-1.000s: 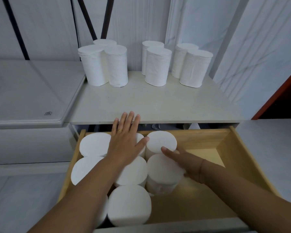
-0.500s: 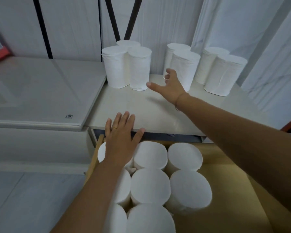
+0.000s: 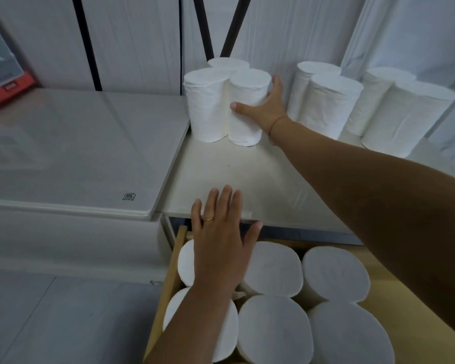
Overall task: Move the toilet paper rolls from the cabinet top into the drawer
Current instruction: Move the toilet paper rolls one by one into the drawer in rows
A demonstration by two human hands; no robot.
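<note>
Several white toilet paper rolls stand upright at the back of the cabinet top [image 3: 221,177]. My right hand [image 3: 267,107] wraps around the front right roll [image 3: 247,101] of the left cluster, thumb on its front and fingers behind it; the roll still rests on the surface. Two more pairs of rolls [image 3: 329,106] stand to the right. Below, the open wooden drawer [image 3: 168,285] holds several rolls [image 3: 273,269] packed upright. My left hand [image 3: 221,243] lies flat, fingers apart, over the rolls at the drawer's back left corner.
A white glass-topped appliance [image 3: 76,153] adjoins the cabinet on the left, with a red-edged device [image 3: 3,74] at its far corner. White panelled wall stands right behind the rolls. The drawer's right half shows bare wood [image 3: 405,298].
My right hand left the drawer, reached across the cabinet top and closed around a roll in the left cluster. My left hand stayed over the drawer's rolls. The camera moved closer.
</note>
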